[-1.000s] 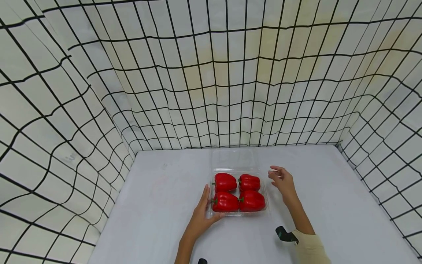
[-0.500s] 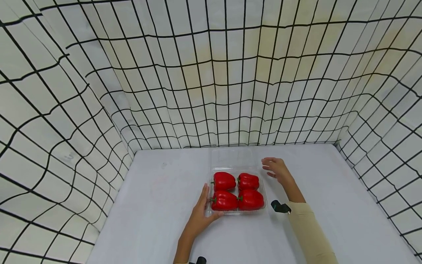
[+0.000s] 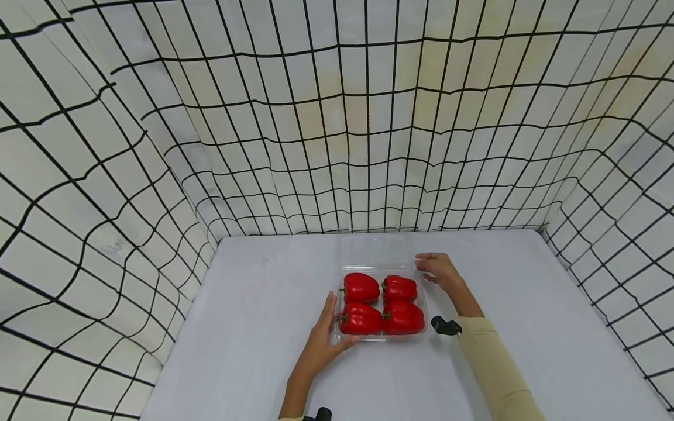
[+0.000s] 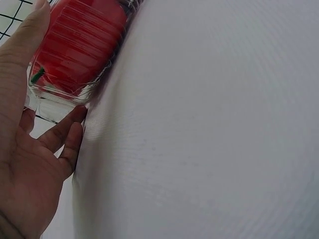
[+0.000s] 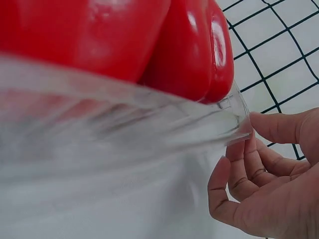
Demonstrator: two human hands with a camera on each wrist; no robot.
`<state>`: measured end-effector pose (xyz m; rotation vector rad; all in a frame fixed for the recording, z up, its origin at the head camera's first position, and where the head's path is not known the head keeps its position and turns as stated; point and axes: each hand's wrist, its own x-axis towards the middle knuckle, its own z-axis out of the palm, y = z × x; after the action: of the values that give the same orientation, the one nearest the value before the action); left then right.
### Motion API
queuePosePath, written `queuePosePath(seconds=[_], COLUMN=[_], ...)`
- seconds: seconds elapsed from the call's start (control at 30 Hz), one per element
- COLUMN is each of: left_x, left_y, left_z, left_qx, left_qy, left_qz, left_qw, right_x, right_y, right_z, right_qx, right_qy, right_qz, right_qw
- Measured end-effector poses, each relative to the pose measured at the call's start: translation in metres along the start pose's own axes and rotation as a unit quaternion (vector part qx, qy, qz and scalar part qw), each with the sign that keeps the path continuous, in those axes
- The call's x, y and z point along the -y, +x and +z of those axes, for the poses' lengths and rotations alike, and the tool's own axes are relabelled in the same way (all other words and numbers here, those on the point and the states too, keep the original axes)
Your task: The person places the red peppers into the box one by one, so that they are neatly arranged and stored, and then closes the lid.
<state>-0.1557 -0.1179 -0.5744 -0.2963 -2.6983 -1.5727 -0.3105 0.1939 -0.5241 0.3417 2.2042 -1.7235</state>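
A clear plastic clamshell container (image 3: 380, 339) holds several red bell peppers (image 3: 402, 318) with green stems, and its clear lid (image 3: 375, 250) lies folded back behind it. My left hand (image 3: 321, 348) rests at its front left corner, fingers straight along the left wall and thumb against the front. In the left wrist view, a pepper (image 4: 82, 42) shows through the ribbed wall beside the thumb. At the back right corner, my right hand (image 3: 442, 272) pinches the container's edge. The right wrist view shows the thumb (image 5: 276, 127) on that edge with curled fingers below.
All this stands on a white table (image 3: 253, 327). Black grid netting (image 3: 368, 146) over pale walls encloses the table at the back and both sides. A dark wrist camera mount (image 3: 446, 326) sits by the right sleeve (image 3: 492, 362).
The right hand has moved away from me and left, from beside the container to its back right corner, where it now pinches the edge. The left hand and peppers stay put.
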Motion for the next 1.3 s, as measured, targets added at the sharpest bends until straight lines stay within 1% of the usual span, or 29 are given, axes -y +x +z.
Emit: queuePosePath(seconds=[0.27, 0.37, 0.47, 0.6, 0.73, 0.93, 1.07, 1.17, 1.3], left_x=[-0.001, -0.001, -0.002, -0.003, -0.002, -0.001, -0.002, -0.001, 0.002], left_y=[0.002, 0.003, 0.003, 0.003, 0.003, 0.003, 0.003, 0.003, 0.002], left_z=[0.0, 0.0, 0.0, 0.0, 0.0, 0.0, 0.0, 0.001, 0.003], left_qx=[-0.004, -0.005, -0.004, -0.005, -0.006, -0.008, -0.008, -0.01, -0.013], left_qy=[0.002, 0.003, 0.001, -0.006, -0.003, -0.002, 0.001, 0.002, 0.003], left_qz=[-0.003, 0.0, 0.0, -0.002, 0.0, -0.001, -0.009, -0.007, -0.003], left_qw=[1.0, 1.0, 1.0, 1.0, 1.0, 1.0, 0.9999, 0.9999, 0.9999], right_x=[0.005, 0.006, 0.007, 0.007, 0.007, 0.005, 0.001, -0.001, -0.004], right_y=[0.0, 0.0, -0.002, -0.005, -0.006, -0.009, -0.012, -0.015, -0.021], right_z=[0.001, -0.001, -0.002, -0.005, -0.01, -0.019, -0.024, -0.027, -0.028], right_qx=[-0.004, -0.006, -0.009, -0.002, 0.003, 0.009, 0.01, 0.015, 0.024], right_qy=[0.001, 0.001, 0.0, -0.005, -0.027, -0.081, -0.098, -0.1, -0.103], right_qz=[0.005, -0.002, -0.019, -0.048, -0.073, -0.128, -0.157, -0.167, -0.16], right_qw=[1.0, 1.0, 1.0, 0.999, 0.997, 0.988, 0.983, 0.981, 0.981])
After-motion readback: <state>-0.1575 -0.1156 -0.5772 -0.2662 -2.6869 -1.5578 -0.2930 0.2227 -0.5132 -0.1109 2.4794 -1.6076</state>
